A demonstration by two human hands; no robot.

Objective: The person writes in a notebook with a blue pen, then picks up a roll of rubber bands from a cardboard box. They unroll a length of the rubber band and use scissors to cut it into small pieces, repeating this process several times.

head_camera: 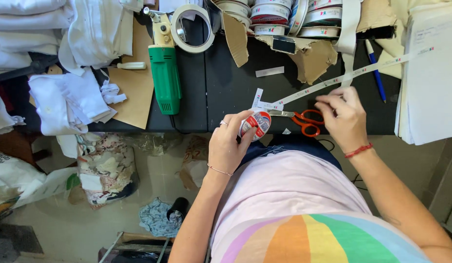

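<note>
Holding label roll (255, 124) in my closed left hand (229, 144); ribbon (333, 80) runs far-right from it, right hand (344, 119) pinching it beside scissors (304, 120).

The left hand (229, 142) gripped a small roll of labels (255, 124), white with red and dark print, right at the edge of the black table (226, 83). A long white label strip (348, 75) ran from there toward 2 o'clock, dotted with little red-and-green marks, and the right hand (344, 118) pinched it. A short cut label (257, 96) lay just at 12 o'clock of the roll, another white one (269, 71) farther up. At 12 o'clock of the table, a torn cardboard box (311, 53) held stacked label rolls (279, 14), white with coloured print.
</note>
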